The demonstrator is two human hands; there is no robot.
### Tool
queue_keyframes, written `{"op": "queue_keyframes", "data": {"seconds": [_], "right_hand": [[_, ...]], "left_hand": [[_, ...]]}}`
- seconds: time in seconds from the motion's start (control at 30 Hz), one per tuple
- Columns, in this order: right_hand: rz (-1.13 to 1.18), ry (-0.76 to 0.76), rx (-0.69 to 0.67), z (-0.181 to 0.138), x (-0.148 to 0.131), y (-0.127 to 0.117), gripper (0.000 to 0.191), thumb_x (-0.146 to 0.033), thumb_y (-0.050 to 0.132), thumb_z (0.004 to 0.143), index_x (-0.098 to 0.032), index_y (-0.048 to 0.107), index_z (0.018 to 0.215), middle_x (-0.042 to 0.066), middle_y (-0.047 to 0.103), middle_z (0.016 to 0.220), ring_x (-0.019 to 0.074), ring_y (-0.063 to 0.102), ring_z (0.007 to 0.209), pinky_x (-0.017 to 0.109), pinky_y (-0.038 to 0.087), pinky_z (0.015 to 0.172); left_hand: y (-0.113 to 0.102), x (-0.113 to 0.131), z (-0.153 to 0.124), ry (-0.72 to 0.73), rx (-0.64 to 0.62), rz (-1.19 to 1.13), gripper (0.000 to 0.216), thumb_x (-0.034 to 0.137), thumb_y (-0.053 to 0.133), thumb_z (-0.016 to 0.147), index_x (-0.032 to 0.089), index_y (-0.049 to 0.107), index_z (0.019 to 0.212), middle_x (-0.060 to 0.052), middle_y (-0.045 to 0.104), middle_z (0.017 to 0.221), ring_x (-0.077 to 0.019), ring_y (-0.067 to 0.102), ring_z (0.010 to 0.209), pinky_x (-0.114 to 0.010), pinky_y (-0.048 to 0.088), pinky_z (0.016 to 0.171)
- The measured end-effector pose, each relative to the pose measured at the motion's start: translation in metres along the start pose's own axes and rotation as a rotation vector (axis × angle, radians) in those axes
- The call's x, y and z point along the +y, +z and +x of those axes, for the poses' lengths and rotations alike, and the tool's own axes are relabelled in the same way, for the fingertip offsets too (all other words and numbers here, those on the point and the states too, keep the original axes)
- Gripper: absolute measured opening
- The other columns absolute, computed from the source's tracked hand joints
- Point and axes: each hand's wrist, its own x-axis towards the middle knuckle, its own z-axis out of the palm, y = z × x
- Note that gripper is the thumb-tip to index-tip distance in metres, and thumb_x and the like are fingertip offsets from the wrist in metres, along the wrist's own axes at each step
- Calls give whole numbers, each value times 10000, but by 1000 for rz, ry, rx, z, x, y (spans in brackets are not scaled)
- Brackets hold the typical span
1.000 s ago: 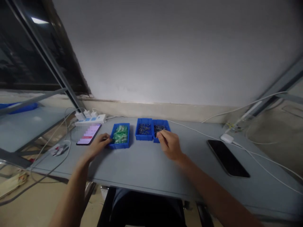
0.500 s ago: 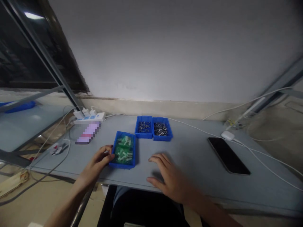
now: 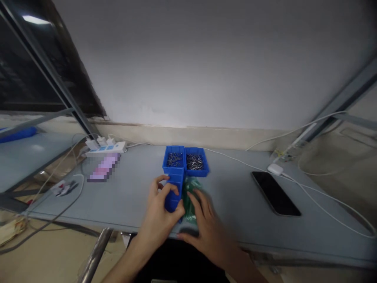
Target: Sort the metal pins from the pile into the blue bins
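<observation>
My left hand [image 3: 161, 210] is closed on a blue plastic bin [image 3: 174, 188], which stands tipped on its side with its ribbed underside or wall towards the left. On the bin's right side lies a green plastic bag [image 3: 190, 196], partly out of the bin. My right hand [image 3: 204, 224] rests against the bag, fingers spread and thumb apart. Two more blue bins stand just behind: the left bin [image 3: 165, 157] has some small metal pins or rivets [image 3: 175, 159], and the right bin [image 3: 205, 173] a denser heap of metal pieces [image 3: 194, 162].
A black phone [image 3: 275, 192] lies on the grey table [image 3: 123, 196] at right, near a white charger [image 3: 275, 169] with cables. At left are a power strip [image 3: 110, 148], a pixelated purple phone-like item [image 3: 104, 167] and a cable [image 3: 79, 192]. A wall rises behind.
The blue bin has moved right and been tipped onto its side by my left hand, so the green bag slides out rightwards. My right hand has met the bag.
</observation>
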Motion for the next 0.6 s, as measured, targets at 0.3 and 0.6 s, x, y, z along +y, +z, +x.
{"op": "queue_keyframes", "data": {"seconds": [0.3, 0.6], "right_hand": [[-28, 77, 62, 0, 7, -1, 1085, -586, 818, 806, -261, 188, 1627, 204, 185, 1648, 415, 249, 1534, 600, 400, 1177], [-3, 90, -11, 0, 10, -9, 836, -600, 736, 884, -314, 374, 1582, 146, 133, 1687, 402, 195, 1557, 600, 365, 1198]], "left_hand": [[-7, 17, -1, 117, -29, 131, 244, 122, 711, 759, 253, 715, 965, -74, 459, 1373, -267, 536, 1108, -485, 514, 981], [-49, 3, -11, 61, 63, 193, 139, 317, 720, 830, 270, 722, 961, -77, 491, 1378, -267, 569, 1053, -429, 565, 862]]}}
